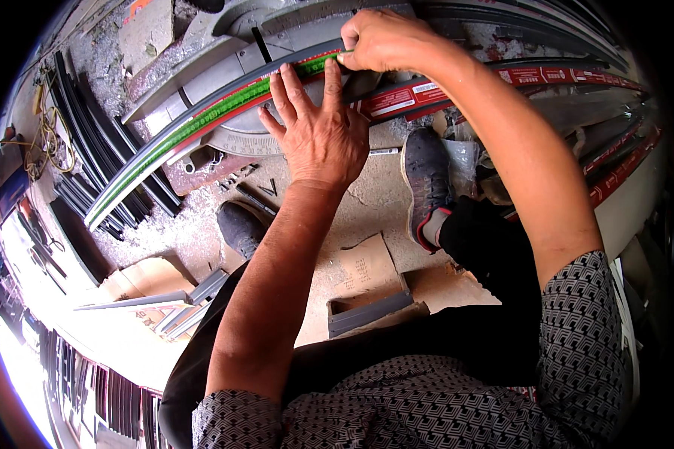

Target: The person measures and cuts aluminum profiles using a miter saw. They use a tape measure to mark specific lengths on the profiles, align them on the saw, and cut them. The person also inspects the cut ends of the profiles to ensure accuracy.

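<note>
A long metal profile (pixel 151 153), grey with a green strip along it, lies across a mitre saw base (pixel 243 140) that has a degree scale on its curved edge. My left hand (pixel 318 142) rests on this profile, fingers stretched and spread, the fingertips over its green strip. Close by, at the right end of the visible green, my right hand (pixel 382 43) is closed in a pinch. Whatever lies between its thumb and finger is hidden. Beside my left hand, another profile with a red and white printed film (pixel 401 99) runs off to the right beneath my right forearm.
Dark profiles (pixel 90 142) are piled on the left, near tangled cord (pixel 49 142). Small dark offcuts (pixel 256 198) litter the dusty floor around my shoes (pixel 427 179). A cardboard piece with handwriting (pixel 363 268) lies between my legs. Red-filmed bars (pixel 625 168) lie at right.
</note>
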A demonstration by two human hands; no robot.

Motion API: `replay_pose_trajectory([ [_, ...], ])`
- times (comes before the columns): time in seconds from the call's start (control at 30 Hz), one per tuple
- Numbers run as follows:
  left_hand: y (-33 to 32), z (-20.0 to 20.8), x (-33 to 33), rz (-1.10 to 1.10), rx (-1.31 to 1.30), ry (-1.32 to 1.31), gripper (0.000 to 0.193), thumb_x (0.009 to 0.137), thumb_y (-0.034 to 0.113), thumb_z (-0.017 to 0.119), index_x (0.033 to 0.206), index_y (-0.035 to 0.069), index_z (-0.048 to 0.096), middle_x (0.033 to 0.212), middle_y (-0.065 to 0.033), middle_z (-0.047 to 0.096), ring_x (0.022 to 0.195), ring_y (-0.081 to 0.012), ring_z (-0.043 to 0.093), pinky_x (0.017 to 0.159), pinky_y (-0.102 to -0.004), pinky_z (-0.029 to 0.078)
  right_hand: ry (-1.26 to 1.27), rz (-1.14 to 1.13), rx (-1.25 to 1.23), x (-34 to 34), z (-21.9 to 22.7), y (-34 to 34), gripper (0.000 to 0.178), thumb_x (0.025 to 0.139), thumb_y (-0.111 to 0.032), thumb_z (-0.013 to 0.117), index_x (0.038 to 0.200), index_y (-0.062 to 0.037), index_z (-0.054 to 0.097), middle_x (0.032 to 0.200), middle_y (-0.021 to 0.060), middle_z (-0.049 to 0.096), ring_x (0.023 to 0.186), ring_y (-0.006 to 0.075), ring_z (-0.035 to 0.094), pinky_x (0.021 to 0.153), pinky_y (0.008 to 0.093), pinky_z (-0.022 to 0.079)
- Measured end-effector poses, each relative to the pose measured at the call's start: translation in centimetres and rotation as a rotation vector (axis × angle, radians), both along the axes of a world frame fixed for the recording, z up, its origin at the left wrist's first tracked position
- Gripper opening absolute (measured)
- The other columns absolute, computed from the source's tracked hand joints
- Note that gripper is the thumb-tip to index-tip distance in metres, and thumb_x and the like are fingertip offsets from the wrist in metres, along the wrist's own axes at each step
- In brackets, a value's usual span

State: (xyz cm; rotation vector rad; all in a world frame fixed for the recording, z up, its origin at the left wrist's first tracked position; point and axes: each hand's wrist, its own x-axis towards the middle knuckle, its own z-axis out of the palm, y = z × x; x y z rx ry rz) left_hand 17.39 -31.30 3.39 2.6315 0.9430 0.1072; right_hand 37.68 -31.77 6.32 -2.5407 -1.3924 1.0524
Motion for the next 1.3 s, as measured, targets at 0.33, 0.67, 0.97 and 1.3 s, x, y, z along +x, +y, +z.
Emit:
replay_pose_trajectory([
  [0.33, -0.3, -1.2, 0.2, 0.027, -0.012, 0.007, 0.08, 0.092, 0.043, 0.063, 0.164, 0.023, 0.033, 0.165, -0.0347, 0.015, 0.155, -0.055, 0.011, 0.115, -0.0776, 0.015, 0.087, -0.044, -0.065, -0.2, 2.5, 0.4, 0.03, 0.081, -0.032, 0.072, 0.093, -0.0058, 0.079, 0.089, 0.0232, 0.075, 0.087, 0.0358, 0.076, 0.076, 0.0464, 0.058],
  [0.67, -0.4, -1.8, 0.1, 0.023, 0.027, -0.005, 0.084, 0.091, 0.05, 0.063, 0.165, 0.026, 0.03, 0.165, -0.036, 0.017, 0.153, -0.0568, 0.014, 0.117, -0.0745, 0.014, 0.036, -0.044, -0.058, -0.4, 2.4, 0.3, 0.031, 0.081, -0.035, 0.074, 0.094, -0.0072, 0.079, 0.094, 0.022, 0.076, 0.092, 0.0363, 0.075, 0.081, 0.0468, 0.058],
  [0.97, -0.5, -1.8, 0.3, 0.024, 0.016, -0.023, 0.081, 0.091, 0.046, 0.062, 0.164, 0.023, 0.035, 0.166, -0.0354, 0.017, 0.155, -0.0552, 0.012, 0.116, -0.0778, 0.015, -0.177, -0.124, 0.198, -1.0, 3.4, -1.4, 0.044, 0.086, -0.044, 0.076, 0.105, -0.0038, 0.074, 0.1, 0.0235, 0.075, 0.097, 0.0394, 0.074, 0.084, 0.0488, 0.058],
  [1.3, -0.4, -2.7, 0.1, 0.036, 0.048, -0.047, 0.082, 0.09, 0.047, 0.062, 0.164, 0.024, 0.034, 0.165, -0.0362, 0.019, 0.154, -0.0561, 0.013, 0.116, -0.077, 0.015, 0.124, -0.994, 0.836, -9.6, -1.4, -9.4, 0.02, 0.101, -0.018, 0.068, 0.09, -0.0004, 0.068, 0.077, -0.0074, 0.06, 0.071, 0.0009, 0.049, 0.062, 0.022, 0.041],
])
